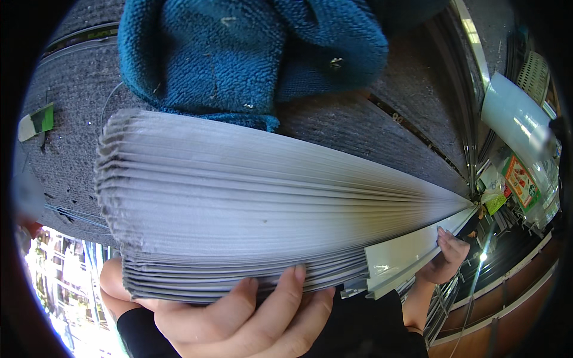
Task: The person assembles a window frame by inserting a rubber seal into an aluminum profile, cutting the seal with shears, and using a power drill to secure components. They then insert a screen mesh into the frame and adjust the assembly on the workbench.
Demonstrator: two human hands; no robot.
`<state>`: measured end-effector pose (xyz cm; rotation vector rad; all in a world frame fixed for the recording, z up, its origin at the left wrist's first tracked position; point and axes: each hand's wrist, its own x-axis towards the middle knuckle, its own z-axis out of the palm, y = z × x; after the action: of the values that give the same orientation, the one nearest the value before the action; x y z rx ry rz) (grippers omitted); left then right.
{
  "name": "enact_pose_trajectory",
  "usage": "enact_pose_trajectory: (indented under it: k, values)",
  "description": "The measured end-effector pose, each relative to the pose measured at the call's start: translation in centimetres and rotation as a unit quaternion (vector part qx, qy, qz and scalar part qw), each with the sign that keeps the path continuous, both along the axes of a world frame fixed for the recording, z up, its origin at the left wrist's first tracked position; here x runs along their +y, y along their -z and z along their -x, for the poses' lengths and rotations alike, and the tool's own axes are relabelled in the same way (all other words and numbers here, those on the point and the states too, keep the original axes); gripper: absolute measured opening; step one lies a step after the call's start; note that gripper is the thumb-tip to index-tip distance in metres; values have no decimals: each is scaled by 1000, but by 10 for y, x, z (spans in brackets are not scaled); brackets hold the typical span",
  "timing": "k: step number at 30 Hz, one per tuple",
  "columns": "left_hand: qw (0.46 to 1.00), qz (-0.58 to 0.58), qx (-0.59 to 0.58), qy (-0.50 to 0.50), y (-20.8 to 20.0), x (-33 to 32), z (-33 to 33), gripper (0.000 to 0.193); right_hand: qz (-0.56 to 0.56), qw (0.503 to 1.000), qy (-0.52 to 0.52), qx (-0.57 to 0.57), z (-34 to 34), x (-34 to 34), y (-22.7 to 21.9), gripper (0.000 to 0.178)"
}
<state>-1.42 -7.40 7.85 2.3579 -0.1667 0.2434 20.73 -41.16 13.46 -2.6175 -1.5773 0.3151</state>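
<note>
Your left hand (256, 319) clasps the fanned grey slat stack (250, 203), right hand (444, 259) steadying white strips (406, 256) — loosen and they'll slide off the grey felt bench (370, 137).

Pale grey slat stack (239, 203), teal fleece cloth (239, 53), dark grey felt bench (71, 119)

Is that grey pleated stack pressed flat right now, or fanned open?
Fanned open. The pleated stack spreads wide at its left end and narrows to a point at the right, with the left hand gripping its lower edge.

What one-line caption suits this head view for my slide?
Left hand and right hand grip a bundle of long white slats beside teal fleece.
</note>
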Motion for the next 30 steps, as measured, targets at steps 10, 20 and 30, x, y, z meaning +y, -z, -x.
enact_pose_trajectory:
  k: [10,20,30]
  values:
    - [979,61,166,103,-17,31,-35,32,40,999,-20,-17,1,-7,0,51]
    - [969,-54,-42,-237,13,-40,2,36,-8,999,-43,-7,-5,15,9,46]
    - [988,12,71,-136,-6,-22,3,25,-52,983,-41,170,-19,41,20,61]
